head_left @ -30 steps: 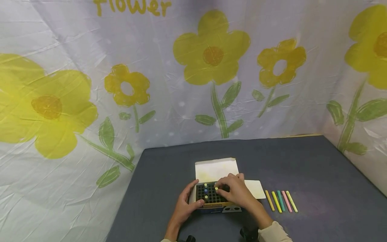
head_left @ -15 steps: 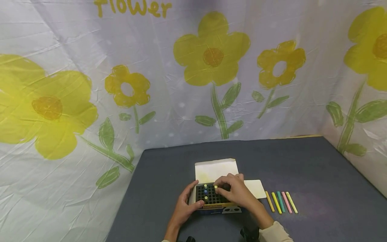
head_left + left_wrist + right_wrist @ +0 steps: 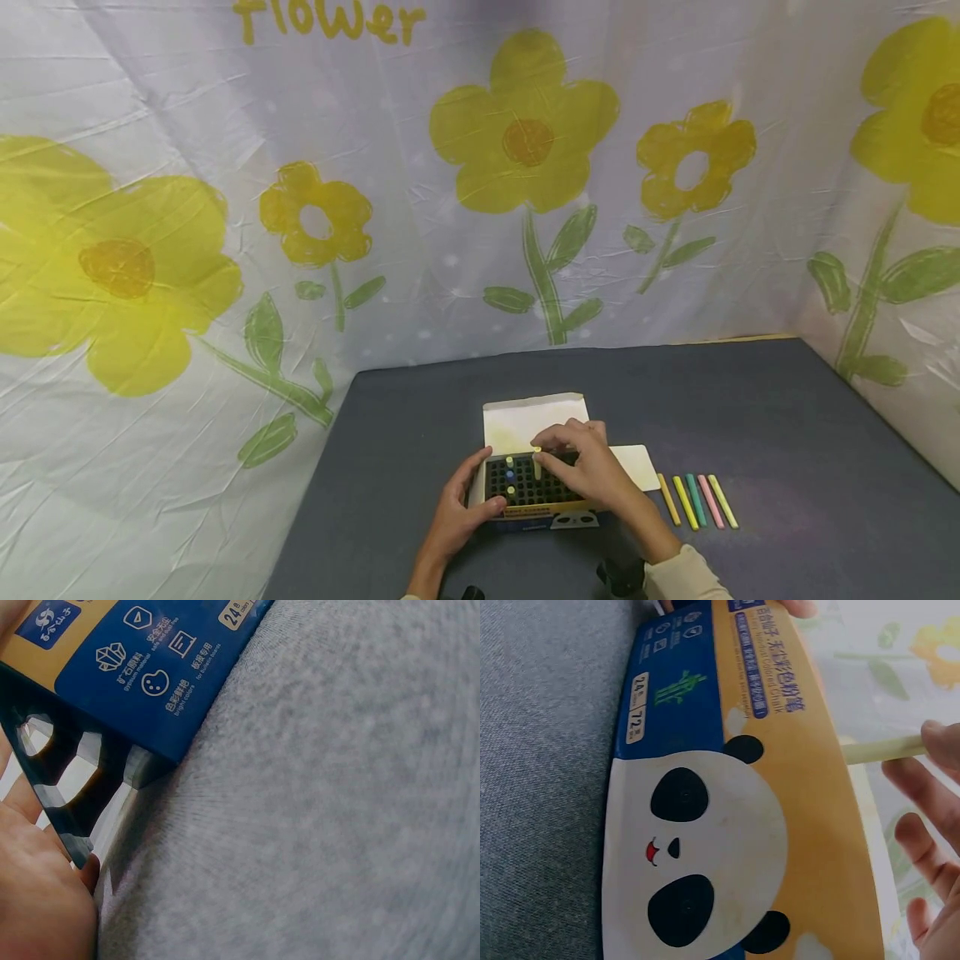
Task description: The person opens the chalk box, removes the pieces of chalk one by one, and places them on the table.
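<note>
A chalk box (image 3: pixel 525 510), blue and yellow with a panda on its front, lies with its lid flap (image 3: pixel 532 421) folded back. Inside is a dark holder (image 3: pixel 523 492) full of round holes. My left hand (image 3: pixel 453 507) grips the box's left end, thumb at the front edge and fingers along the side. Thumb and fingertip of my right hand (image 3: pixel 588 471) pinch the top of a pale yellow chalk stick (image 3: pixel 537 468), upright over the holder. In the right wrist view, much of this chalk stick (image 3: pixel 885 750) shows beyond the box edge. Several other sticks (image 3: pixel 511 477) stand in the left part.
Right of the box, several chalk sticks (image 3: pixel 697 502) in orange, yellow, green and pink lie side by side on the dark grey table (image 3: pixel 420 433). A white side flap (image 3: pixel 635 467) sticks out toward them. A flower-printed cloth (image 3: pixel 420 250) hangs behind the table.
My right hand has risen slightly, drawing the pale yellow chalk stick up so that more of its length shows above the holes. My left hand stays on the box.
</note>
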A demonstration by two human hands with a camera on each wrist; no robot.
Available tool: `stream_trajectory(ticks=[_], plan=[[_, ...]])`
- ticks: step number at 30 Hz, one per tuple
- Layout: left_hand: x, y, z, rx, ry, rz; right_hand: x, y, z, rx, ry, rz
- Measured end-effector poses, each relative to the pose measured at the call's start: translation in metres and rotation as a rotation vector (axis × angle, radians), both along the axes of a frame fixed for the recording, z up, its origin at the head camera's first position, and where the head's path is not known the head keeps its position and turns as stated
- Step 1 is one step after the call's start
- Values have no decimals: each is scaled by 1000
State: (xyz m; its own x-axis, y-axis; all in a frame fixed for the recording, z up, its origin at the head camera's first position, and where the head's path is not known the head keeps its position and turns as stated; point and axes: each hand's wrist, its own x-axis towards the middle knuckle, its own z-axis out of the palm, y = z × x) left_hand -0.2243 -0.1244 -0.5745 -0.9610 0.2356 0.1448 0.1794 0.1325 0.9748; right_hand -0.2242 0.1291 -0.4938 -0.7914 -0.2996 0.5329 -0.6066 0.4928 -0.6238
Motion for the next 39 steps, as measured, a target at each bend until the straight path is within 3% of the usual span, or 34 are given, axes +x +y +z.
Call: stream_trajectory(ticks=[8, 15, 21, 26, 39], plan=[[-1, 0, -1, -12, 6, 10, -1, 7, 2, -85, 12, -41], [1, -1, 0, -1, 6, -2, -2, 22, -1, -175, 37, -4], [2, -1, 0, 3, 7, -10, 3, 41, 0, -231, -91, 1], [2, -1, 0, -1, 5, -14, 7, 56, 0, -239, -147, -42], [2, 1, 1, -16, 15, 2, 19, 104, -7, -173, -153, -155]])
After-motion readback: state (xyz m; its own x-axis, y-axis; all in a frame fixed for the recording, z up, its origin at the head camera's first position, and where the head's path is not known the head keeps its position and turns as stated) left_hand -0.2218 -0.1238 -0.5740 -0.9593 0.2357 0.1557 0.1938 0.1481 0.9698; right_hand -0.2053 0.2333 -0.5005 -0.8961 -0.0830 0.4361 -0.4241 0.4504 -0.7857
